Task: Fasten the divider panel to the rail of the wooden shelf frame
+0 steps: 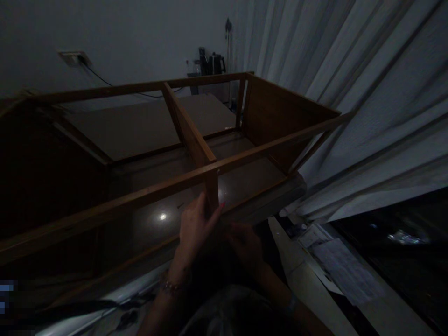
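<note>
Evidently the left hand (194,219) is stretched forward, thumb and fingers clasping the middle upright (211,184) of the wooden frame (147,194), which stands before the person, right end beside the curtain (315,51). Lower, the right hand (248,243) curls in shadow; whether it grips anything, I can't tell.

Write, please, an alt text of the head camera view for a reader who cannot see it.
A person's left hand grips the middle front post of an open wooden frame in a dim room, with the right hand close by in shadow. A pale curtain hangs at the right; a dark kettle stands beyond the frame, near the wall.
</note>
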Tool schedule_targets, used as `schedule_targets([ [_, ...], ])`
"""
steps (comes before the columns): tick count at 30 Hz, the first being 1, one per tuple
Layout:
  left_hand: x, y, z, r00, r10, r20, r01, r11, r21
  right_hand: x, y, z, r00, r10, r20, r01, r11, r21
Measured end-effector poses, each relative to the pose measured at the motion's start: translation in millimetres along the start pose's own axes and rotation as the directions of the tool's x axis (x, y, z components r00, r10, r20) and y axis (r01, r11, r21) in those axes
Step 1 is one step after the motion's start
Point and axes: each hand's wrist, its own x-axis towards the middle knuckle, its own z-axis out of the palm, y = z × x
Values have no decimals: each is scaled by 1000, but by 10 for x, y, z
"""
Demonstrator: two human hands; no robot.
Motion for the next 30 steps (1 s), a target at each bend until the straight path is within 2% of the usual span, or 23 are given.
schedule_targets([
  [2, 0, -3, 6, 1000, -7, 1, 7, 1000, 11, 18, -37, -27, 1000, 1, 7, -1, 1000, 18],
  [5, -3, -9, 11, 1000, -4, -10, 4, 1000, 16, 40, -46, -59, 981, -169, 99, 170, 985, -5],
  [9, -4, -18, 13, 999, 18, -29, -18, 1000, 7, 64, 32, -81, 879, -418, 230, 446, 891, -81],
  [11, -2, -21, 14, 999, 21, -28, -20, 1000, 6, 78, 68, -92, 843, -463, 276, 502, 860, -92],
  [13, 0, -21, 14, 1000, 16, -21, -16, 1000, 13, 94, 83, -107, 827, -476, 298, 518, 852, -79],
  [18, 0, -8, 6, 1000, 2, -8, -2, 1000, 0, 134, 57, -149, 818, -476, 322, 515, 856, -44],
  [22, -3, -6, 3, 1000, 5, -5, -5, 1000, 18, 153, 27, -156, 856, -451, 251, 459, 888, 29],
  [27, -1, -11, 12, 1000, -6, -6, 6, 1000, 27, 122, -44, -84, 946, -265, 187, 242, 960, 138],
  [30, 3, -3, 7, 1000, -14, 0, 14, 1000, 25, 67, -100, -20, 976, -141, 169, 111, 978, 174],
])
